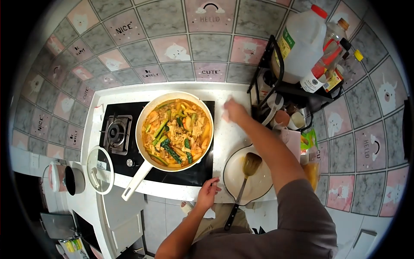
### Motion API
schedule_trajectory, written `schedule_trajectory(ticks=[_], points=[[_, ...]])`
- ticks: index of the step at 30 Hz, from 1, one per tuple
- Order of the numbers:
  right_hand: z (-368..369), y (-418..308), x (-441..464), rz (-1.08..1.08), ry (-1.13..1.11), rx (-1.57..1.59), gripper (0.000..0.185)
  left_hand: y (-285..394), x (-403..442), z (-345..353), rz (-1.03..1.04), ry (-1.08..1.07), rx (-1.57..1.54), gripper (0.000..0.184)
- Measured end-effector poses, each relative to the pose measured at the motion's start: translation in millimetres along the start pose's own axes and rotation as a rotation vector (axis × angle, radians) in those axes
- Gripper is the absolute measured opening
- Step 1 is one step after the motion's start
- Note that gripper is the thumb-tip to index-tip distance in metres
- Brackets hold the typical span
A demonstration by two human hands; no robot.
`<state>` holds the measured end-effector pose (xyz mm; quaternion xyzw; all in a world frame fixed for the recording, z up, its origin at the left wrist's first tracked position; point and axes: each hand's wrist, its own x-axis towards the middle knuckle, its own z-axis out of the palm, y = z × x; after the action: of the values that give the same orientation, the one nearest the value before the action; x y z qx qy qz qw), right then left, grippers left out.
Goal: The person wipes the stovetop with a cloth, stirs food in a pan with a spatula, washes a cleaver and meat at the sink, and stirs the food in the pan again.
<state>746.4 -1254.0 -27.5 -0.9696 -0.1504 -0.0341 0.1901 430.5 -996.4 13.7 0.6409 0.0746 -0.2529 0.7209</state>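
My right hand [235, 110] reaches over the white counter just right of the stove, near its back. It is smeared by motion, so I cannot make out its fingers or whether anything is in them. My left hand [208, 194] rests by the counter's front edge, fingers loosely bent and apart, holding nothing. Between the hands and to their left, a cream frying pan [206, 113] full of stew with green vegetables and tofu-skin-like pieces sits on the black stove [189, 176]. Under my right forearm is a white pan [230, 183] with a spatula [245, 183] lying across it.
A glass lid [101, 170] leans at the counter's left end, near a free burner [115, 131]. At the right stands a black rack [282, 88] bearing a large plastic jug [302, 47] and several bottles. A dark pot [74, 180] is at the far left.
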Motion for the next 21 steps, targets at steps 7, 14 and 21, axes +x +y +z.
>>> schedule_trajectory(ticks=[7, 14, 21], points=[[0.0, -50.7, -64.0, -0.193, -0.409, 0.238, 0.035, -23.5, -6.7, -6.4, -0.035, 0.041, 0.075, 0.024], [1.3, -13.2, -0.4, 0.563, 0.035, -0.163, 0.043, -22.7, -12.4, -23.0, 0.064, 0.153, 0.258, 0.020], [2.9, 10.0, 44.8, 0.668, 0.349, 0.635, 0.034, -29.2, -23.3, -38.1, 0.009, 0.146, 0.151, 0.019]])
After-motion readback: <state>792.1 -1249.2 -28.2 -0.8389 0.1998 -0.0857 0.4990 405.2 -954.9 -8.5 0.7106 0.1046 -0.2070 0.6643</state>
